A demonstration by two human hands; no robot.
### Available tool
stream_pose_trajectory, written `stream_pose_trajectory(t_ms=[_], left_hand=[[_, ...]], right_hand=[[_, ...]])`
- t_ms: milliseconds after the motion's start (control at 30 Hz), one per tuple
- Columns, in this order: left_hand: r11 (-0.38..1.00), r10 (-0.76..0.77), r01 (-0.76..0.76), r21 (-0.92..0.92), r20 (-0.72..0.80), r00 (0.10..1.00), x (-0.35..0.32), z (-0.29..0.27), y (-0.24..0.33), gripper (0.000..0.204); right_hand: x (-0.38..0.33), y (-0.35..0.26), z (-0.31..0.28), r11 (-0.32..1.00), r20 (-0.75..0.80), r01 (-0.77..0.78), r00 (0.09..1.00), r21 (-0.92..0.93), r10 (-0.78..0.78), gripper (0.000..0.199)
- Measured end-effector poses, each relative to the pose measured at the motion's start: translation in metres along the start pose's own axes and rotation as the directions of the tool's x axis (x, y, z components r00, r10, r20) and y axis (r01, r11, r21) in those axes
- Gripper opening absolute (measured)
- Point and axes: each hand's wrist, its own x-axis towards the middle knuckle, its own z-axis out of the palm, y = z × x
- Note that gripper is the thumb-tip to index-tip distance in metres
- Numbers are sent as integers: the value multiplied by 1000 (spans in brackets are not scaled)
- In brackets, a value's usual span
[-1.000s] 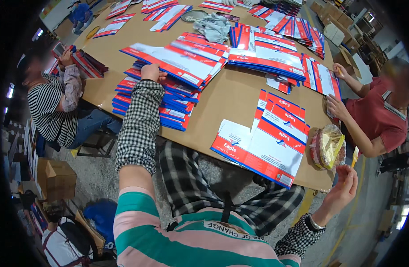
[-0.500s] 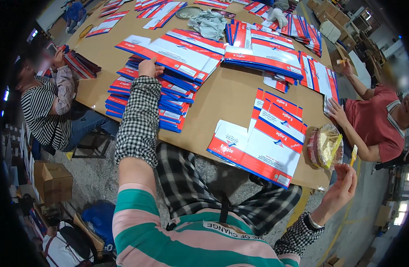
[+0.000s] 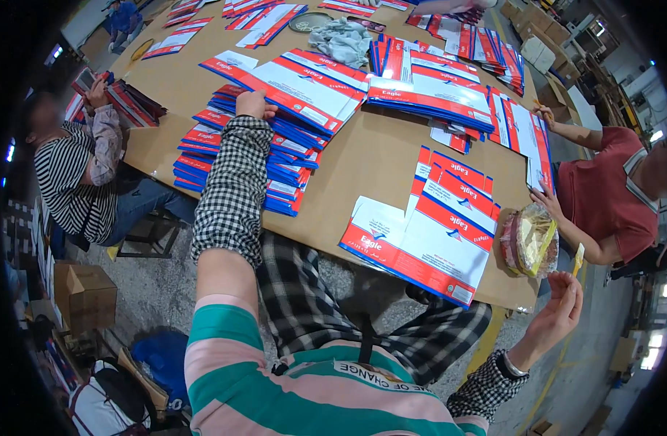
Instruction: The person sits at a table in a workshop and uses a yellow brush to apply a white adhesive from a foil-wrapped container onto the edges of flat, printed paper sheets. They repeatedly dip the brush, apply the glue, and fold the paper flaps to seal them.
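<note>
My left hand (image 3: pixel 253 106) reaches across the table to a tall stack of flat cartons (image 3: pixel 239 142). Its fingers are curled round the near edge of the top flat carton (image 3: pixel 302 87), which is red, white and blue. Out past the table's right corner, my right hand (image 3: pixel 555 312) holds a small brush (image 3: pixel 579 258) with a yellow handle and a pale tip pointing up. Its fingers are bent together; part of the handle is hidden behind them. In front of me lie several overlapping flat cartons (image 3: pixel 428 240), at the table's near edge.
A plastic-lined tub (image 3: pixel 528 240) with yellowish contents stands at the right corner. Further back are more carton piles (image 3: pixel 435 94) and a crumpled grey cloth (image 3: pixel 341 41). Co-workers sit left (image 3: pixel 75 171) and right (image 3: pixel 602 189). A cardboard box (image 3: pixel 86 296) is on the floor.
My left hand has shifted slightly right and its fingers have closed more on the top carton, which has slid a little right. My right hand stays almost still. The right co-worker's arms have moved.
</note>
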Motion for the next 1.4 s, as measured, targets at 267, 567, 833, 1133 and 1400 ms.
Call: stream_pose_trajectory(t_ms=[267, 567, 833, 1133, 1400], left_hand=[[982, 45, -37, -187, 41, 998, 8, -16, -23, 32], [973, 79, -59, -221, 85, 993, 9, -10, -21, 32], [981, 33, -7, -193, 135, 990, 4, -11, -27, 34], [991, -133, 130, 39, 96, 986, 2, -5, -17, 33], [905, -152, 151, 397, -30, 988, -16, 5, 2, 41]], right_hand=[[3, -1, 7, 1000, -9, -2, 1000, 13, 2, 22], [3, -3, 9, 1000, 12, 22, 1000, 10, -22, 22], [1, -6, 10, 1000, 22, 7, 1000, -1, -7, 22], [-2, -6, 7, 1000, 14, 16, 1000, -1, -16, 23], [-3, -10, 2, 1000, 6, 30, 1000, 6, -30, 23]])
